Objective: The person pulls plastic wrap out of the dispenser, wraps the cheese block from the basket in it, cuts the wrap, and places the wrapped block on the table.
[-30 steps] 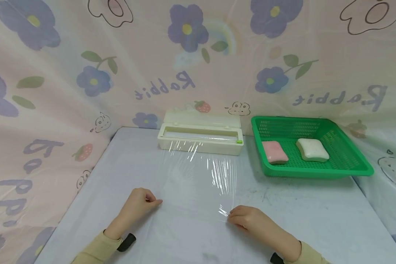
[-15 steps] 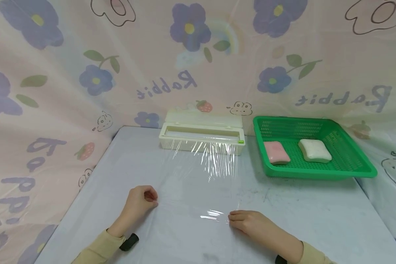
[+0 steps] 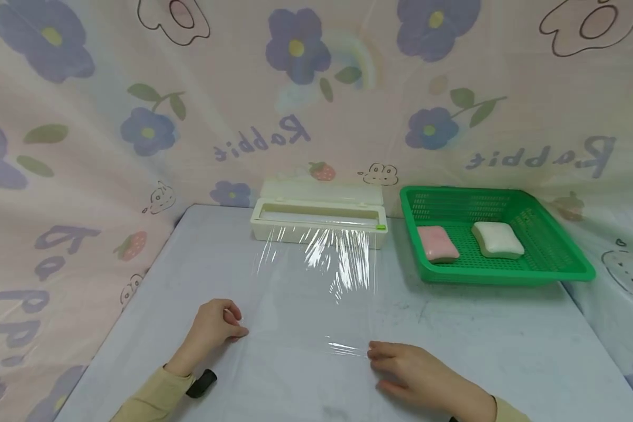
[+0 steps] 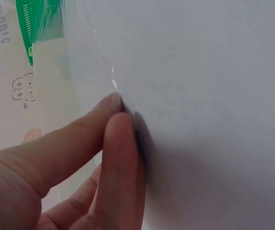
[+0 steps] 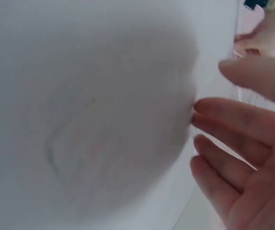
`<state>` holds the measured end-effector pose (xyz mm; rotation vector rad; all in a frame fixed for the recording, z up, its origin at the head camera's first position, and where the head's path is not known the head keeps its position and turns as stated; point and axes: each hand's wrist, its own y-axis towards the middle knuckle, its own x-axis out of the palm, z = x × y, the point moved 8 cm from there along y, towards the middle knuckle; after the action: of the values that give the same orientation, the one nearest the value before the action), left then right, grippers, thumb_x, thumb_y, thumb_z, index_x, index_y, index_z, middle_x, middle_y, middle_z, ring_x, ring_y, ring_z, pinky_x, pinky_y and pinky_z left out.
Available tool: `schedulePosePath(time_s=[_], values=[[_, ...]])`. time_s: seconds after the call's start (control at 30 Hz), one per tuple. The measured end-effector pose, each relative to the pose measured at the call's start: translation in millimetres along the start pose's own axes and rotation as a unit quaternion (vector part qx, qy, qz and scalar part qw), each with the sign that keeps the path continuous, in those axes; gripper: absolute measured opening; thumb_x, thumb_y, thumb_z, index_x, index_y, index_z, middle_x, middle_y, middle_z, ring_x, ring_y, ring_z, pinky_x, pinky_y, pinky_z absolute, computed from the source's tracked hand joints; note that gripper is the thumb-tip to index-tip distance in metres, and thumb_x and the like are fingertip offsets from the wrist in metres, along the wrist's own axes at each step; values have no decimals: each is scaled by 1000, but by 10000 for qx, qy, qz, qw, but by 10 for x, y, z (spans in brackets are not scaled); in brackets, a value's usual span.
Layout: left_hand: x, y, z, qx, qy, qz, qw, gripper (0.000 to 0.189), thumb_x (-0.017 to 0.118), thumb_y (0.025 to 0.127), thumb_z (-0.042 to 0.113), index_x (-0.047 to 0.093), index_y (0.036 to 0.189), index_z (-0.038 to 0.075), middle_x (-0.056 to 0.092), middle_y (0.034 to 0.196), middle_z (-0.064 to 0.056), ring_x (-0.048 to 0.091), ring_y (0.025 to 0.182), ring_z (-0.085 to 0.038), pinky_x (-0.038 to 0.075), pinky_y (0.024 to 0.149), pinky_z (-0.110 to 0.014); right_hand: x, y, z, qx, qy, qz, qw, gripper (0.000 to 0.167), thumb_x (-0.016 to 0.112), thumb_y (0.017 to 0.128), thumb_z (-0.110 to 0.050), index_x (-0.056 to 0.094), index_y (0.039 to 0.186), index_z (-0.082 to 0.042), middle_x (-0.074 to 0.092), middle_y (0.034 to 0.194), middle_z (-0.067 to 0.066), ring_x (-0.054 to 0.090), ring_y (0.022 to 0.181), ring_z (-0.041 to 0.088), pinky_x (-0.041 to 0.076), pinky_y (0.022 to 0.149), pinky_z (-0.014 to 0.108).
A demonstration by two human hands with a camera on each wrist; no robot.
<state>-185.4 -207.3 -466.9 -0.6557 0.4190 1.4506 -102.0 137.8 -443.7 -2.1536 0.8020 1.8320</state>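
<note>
A sheet of clear plastic wrap runs from a cream wrap dispenser at the back of the table toward me. Its lid stands raised against the backdrop. At the sheet's near left corner, my left hand pinches the edge between thumb and fingertips; the left wrist view shows the glinting film edge at the thumb tip. My right hand is at the near right corner, fingers extended and thumb spread away from them. In the right wrist view its fingertips are at the white surface, with nothing gripped.
To the right of the dispenser stands a green plastic basket. Inside lie a pink soap-like block and a white one. A small green slider sits at the dispenser's right end. Patterned cloth hangs behind the table.
My right thumb has come away from the fingers, letting go of the wrap's corner, and that hand has shifted slightly nearer. My left hand has moved a little left, keeping its pinch.
</note>
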Motion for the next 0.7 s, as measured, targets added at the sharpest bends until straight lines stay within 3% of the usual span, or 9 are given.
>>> schedulePosePath(time_s=[0.13, 0.27, 0.33, 0.43, 0.53, 0.6, 0.7], values=[[27, 31, -56, -200, -316, -201, 9991, 29, 85, 64, -4, 61, 80, -2, 59, 61, -6, 62, 50, -19, 55, 49, -30, -6, -109, 72, 452, 612, -209, 9969, 27, 65, 92, -29, 71, 111, -12, 59, 129, 2, 54, 121, 20, 52, 89, 39], [25, 49, -132, -346, -428, -339, 9979, 30, 86, 63, -3, 61, 79, -2, 59, 60, -5, 62, 50, -19, 55, 49, -29, 29, -227, 125, 992, 1500, -605, 9818, 29, 60, 95, -35, 68, 119, -20, 50, 140, -2, 45, 129, 19, 47, 96, 38], [19, 52, -160, -395, -431, -390, 9975, 30, 86, 62, -3, 61, 79, -1, 60, 60, -5, 62, 50, -19, 54, 49, -28, -16, -250, 141, 1097, 1837, -581, 9751, 29, 59, 96, -35, 67, 121, -23, 46, 144, -2, 42, 131, 19, 46, 98, 37], [14, 63, -166, -390, -434, -452, 9973, 31, 87, 62, -1, 61, 80, -1, 61, 60, -5, 62, 50, -19, 54, 48, -28, -286, -235, 221, 993, 1887, 56, 9770, 26, 64, 94, -26, 66, 120, -26, 47, 143, 0, 45, 129, 20, 45, 99, 32], [20, 76, -156, -376, -482, -492, 9969, 31, 87, 63, 0, 61, 80, -1, 62, 60, -5, 62, 51, -19, 53, 48, -28, -759, -213, 427, 1006, 1551, 1075, 9769, 32, 68, 90, -12, 66, 119, -24, 52, 136, 1, 49, 123, 18, 42, 98, 23], [31, 81, -153, -382, -519, -519, 9966, 31, 87, 63, 0, 61, 81, -1, 62, 60, -5, 63, 51, -19, 53, 49, -28, -1089, -226, 627, 1256, 1469, 1624, 9676, 37, 68, 88, -3, 65, 120, -20, 55, 132, 4, 50, 122, 17, 39, 98, 17], [57, 81, -155, -399, -613, -586, 9956, 31, 87, 64, 0, 61, 82, -2, 61, 61, -5, 63, 52, -20, 55, 50, -29, -1469, -278, 972, 1915, 1732, 1989, 9454, 34, 61, 92, 0, 62, 124, -12, 56, 129, 7, 49, 121, 10, 39, 95, 12]])
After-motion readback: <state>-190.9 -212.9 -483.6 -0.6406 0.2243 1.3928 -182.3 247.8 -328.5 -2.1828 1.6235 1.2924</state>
